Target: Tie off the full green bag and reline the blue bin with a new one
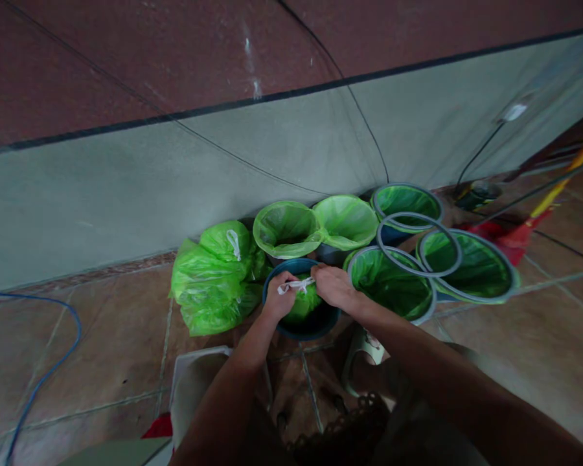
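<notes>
In the head view, a dark blue bin (331, 318) stands on the floor in front of me. Inside it is a green garbage bag (303, 304) gathered at the top, with white drawstrings (299, 285) across its mouth. My left hand (280, 294) is closed on the left end of the drawstring. On the right end, my right hand (333, 285) is closed too, its fingertips partly hidden. Left of the bin lie full green bags (206, 294), one with a white knot (233, 244) on top.
Behind stand two lined bins (286, 223) (347, 217) against the wall. Several grey-rimmed lined bins (393, 285) are on the right, a loose grey ring (383, 243) lying across them. A red dustpan (510, 239) is farther right. A blue hose (72, 323) runs along the left floor.
</notes>
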`<state>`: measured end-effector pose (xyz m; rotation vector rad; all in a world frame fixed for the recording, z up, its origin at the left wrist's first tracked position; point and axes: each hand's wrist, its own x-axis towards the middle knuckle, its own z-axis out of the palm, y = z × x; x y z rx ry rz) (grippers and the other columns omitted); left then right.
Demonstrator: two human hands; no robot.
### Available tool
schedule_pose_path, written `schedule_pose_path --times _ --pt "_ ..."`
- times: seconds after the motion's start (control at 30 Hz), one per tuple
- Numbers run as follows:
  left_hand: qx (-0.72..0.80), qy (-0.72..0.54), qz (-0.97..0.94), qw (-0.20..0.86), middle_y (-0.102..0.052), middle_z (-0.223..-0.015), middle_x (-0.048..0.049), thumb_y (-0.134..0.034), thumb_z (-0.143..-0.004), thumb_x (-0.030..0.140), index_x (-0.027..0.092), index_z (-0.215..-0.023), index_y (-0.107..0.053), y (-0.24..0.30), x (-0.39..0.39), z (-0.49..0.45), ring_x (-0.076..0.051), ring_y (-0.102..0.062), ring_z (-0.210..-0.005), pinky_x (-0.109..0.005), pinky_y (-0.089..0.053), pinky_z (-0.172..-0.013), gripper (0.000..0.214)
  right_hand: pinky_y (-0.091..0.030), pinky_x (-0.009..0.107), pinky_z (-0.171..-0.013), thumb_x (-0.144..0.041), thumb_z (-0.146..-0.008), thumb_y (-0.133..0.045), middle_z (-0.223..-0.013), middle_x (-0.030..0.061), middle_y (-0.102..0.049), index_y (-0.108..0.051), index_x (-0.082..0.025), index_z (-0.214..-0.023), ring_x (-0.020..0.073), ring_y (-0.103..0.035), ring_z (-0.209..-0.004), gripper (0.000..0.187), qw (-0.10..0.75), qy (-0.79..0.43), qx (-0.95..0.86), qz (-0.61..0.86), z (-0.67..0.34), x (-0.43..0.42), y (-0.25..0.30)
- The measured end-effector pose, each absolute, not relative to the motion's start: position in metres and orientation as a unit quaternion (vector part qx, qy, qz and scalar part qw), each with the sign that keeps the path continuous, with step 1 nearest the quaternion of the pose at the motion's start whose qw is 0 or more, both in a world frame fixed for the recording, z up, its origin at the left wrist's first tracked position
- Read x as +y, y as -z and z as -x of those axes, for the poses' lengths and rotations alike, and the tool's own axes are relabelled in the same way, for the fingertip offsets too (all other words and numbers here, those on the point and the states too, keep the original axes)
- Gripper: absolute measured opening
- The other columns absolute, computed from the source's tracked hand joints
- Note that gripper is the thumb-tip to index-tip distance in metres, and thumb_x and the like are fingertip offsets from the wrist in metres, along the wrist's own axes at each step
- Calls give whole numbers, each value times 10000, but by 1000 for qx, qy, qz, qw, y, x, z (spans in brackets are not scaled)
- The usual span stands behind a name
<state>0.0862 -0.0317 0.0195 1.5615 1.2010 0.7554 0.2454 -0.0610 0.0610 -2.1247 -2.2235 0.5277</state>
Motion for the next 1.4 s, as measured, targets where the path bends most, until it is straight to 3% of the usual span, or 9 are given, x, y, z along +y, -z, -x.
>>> schedule_pose_path --times 0.2,0.33,0.43,0.57,0.73,0.9,1.1,1.27,1.4 --pt "513 -291 -650 480 -557 -572 26 -581 -683 162 160 -638 -610 -11 -31 -79 -95 -462 -542 -220 -335 -532 53 -469 350 -832 -69 -841 -435 -1059 185 -666 -626 -98 -1087 274 -649 -963 313 -4 -200 -706 679 -258 -58 -55" --pt "511 -297 -633 500 -564 -583 34 -589 -667 149 161 -649 -604 -4 -29 -80 -94 -479 -552 -219 -354 -544 26 -387 342 -1021 -122 -737 -617 -1359 170 -510 -387 -125 -1415 252 -506 -1234 716 65 -268 -739 615 -258 -59 -45" --pt "517 -303 -612 516 -579 -598 34 -578 -677 141 168 -659 -593 3 -31 -85 -104 -517 -577 -229 -401 -584 35 -400 366 -1011 -229 -661 -730 -1385 177 -491 -320 -123 -1452 285 -495 -1243 897 67 -328 -750 570 -247 -67 -26" --pt "528 -287 -625 498 -632 -657 1 -627 -661 144 171 -672 -609 7 -34 -90 -152 -596 -657 -284 -470 -675 34 -447 354 -897 -119 -780 -543 -1052 151 -697 -609 -135 -1160 273 -644 -1004 386 56 -338 -734 586 -239 -75 2" --pt "535 -282 -694 391 -638 -1142 -83 -661 -659 147 187 -1092 -596 -19 -37 -86 -234 -597 -1056 -393 -452 -973 440 -481 368 -836 -152 -758 -503 -878 75 -722 -679 -179 -909 258 -659 -882 234 185 -363 -686 602 -252 -59 -11" --pt "536 -282 -724 331 -485 -1389 -131 -679 -727 456 204 -1333 -448 -70 -47 -75 -313 -438 -1289 -508 -331 -1094 695 -508 306 -604 -397 -763 -624 -803 42 -712 -641 -199 -979 215 -657 -689 294 410 -560 -450 563 -252 -46 -92" --pt "582 -480 -622 212 -459 -1421 -128 -491 -891 457 202 -1379 -399 -98 -38 -43 -257 -394 -1341 -460 -317 -1120 558 -458 208 -465 -334 -666 -788 -564 -40 -613 -600 -212 -761 107 -555 -457 243 469 -642 -374 478 -184 -4 -181" --pt "645 -534 -520 170 -444 -1429 -160 -444 -923 396 155 -1397 -387 -103 -24 -11 -255 -362 -1366 -464 -288 -1133 535 -552 250 -640 -265 -679 -771 -700 -16 -677 -622 -191 -815 138 -653 -642 215 482 -683 -402 374 -113 56 -212" --pt "681 -474 -529 180 -453 -1418 -178 -560 -851 394 135 -1385 -422 -112 -12 28 -294 -389 -1341 -481 -321 -1109 609 -572 265 -682 -226 -722 -716 -775 -3 -702 -632 -178 -848 147 -672 -717 160 526 -668 -407 334 -82 101 -219"
